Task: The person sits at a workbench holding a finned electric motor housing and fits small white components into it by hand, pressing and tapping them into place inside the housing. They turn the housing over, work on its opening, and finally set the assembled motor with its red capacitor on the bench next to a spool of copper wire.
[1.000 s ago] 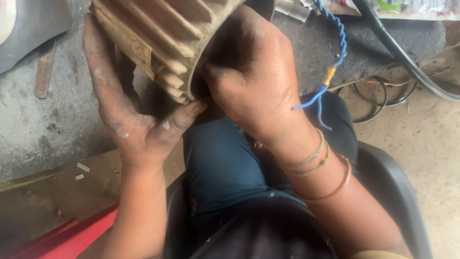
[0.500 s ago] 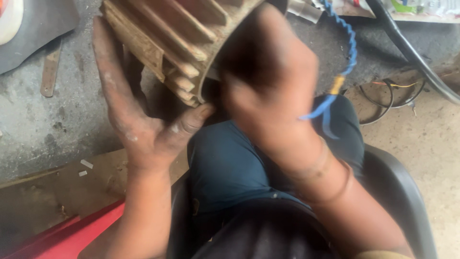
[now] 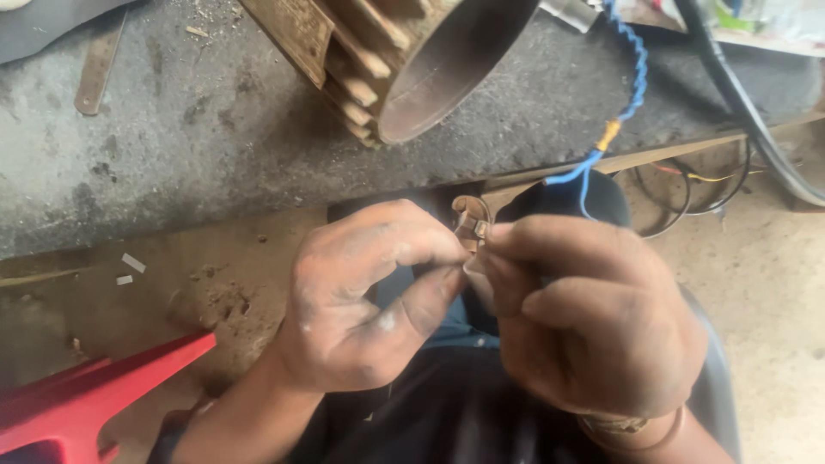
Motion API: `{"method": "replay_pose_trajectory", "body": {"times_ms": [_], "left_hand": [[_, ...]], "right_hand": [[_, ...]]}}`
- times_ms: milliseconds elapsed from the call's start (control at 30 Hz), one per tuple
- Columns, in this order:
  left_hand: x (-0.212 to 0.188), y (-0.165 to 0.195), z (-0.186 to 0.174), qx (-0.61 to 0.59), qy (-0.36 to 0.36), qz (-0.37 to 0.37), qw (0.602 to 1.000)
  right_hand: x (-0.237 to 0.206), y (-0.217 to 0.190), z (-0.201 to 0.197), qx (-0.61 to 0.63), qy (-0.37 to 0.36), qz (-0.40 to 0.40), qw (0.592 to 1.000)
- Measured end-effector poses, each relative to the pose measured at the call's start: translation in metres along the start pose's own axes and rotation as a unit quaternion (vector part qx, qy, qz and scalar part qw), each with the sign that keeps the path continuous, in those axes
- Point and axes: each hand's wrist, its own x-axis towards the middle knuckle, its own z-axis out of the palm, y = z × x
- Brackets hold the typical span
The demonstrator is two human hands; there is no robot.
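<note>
Only the one head view here, looking down; both hands are up close together in front of the lap, the left hand point(image 3: 369, 301) and the right hand point(image 3: 593, 318) pinching a small metal clip point(image 3: 472, 222) between their fingertips; left thumb and forefinger are pressed together on its near side, right fingers point(image 3: 550, 245) curled tight on the other side, so nothing's spread; the clip itself sits right between the two hands, held in the air just below the edge of the tabletop point(image 3: 215, 172); can't really tell its exact shape, it's tiny and half covered. If you ask me, the trick with a fiddly bit like this is to keep the pinch close to the tips and steady the wrists against the legs, since a slip probably sends it to the dusty floor point(image 3: 773, 283); I'd also mind the blue twisted wire point(image 3: 632, 77) hanging just beside the right hand so it doesn't snag; the big ribbed metal housing point(image 3: 395, 60) lies tilted on the tabletop above, well apart from the fingers; a red plastic piece point(image 3: 77, 404) sits lower left, out of the way.
</note>
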Motion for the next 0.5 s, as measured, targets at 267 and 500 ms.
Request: {"method": "replay_pose_trajectory", "body": {"times_ms": [267,500], "left_hand": [[-0.010,0.028,0.025,0.043,0.029,-0.002,0.999],[-0.021,0.030,0.026,0.076,0.019,0.035,0.996]], "right_hand": [[-0.034,-0.001,-0.002,-0.096,0.046,-0.021,0.994],[-0.022,-0.013,-0.004,-0.107,0.050,-0.030,0.993]]}}
